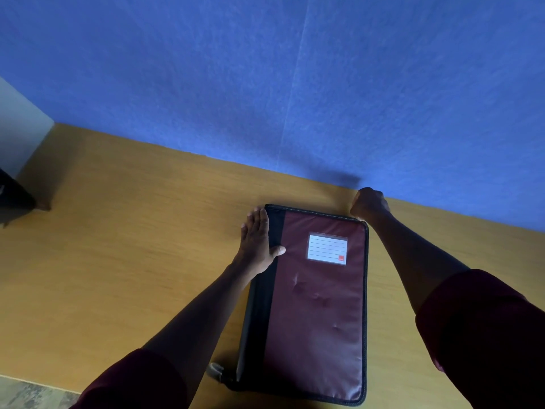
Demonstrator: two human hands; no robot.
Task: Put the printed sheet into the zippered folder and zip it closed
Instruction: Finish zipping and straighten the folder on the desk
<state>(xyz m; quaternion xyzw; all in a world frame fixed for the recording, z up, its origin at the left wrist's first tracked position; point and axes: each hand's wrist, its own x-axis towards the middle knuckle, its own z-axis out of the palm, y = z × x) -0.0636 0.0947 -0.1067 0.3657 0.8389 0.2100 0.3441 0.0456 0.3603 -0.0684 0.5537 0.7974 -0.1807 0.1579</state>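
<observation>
A maroon zippered folder (315,305) with a black spine strip and a white label window lies flat and closed-looking on the wooden table (132,246). My left hand (256,240) rests flat along the spine at the far left corner, thumb on the cover. At the folder's far right corner my right hand (368,203) is a closed fist, seemingly pinching the zipper pull, which is hidden. A second zipper tab (215,371) sticks out at the near left corner. No printed sheet is visible.
A blue textured wall (295,84) rises right behind the table's far edge, close to my right hand. A dark object (14,199) stands at the far left of the table. The near table edge and floor show at bottom left.
</observation>
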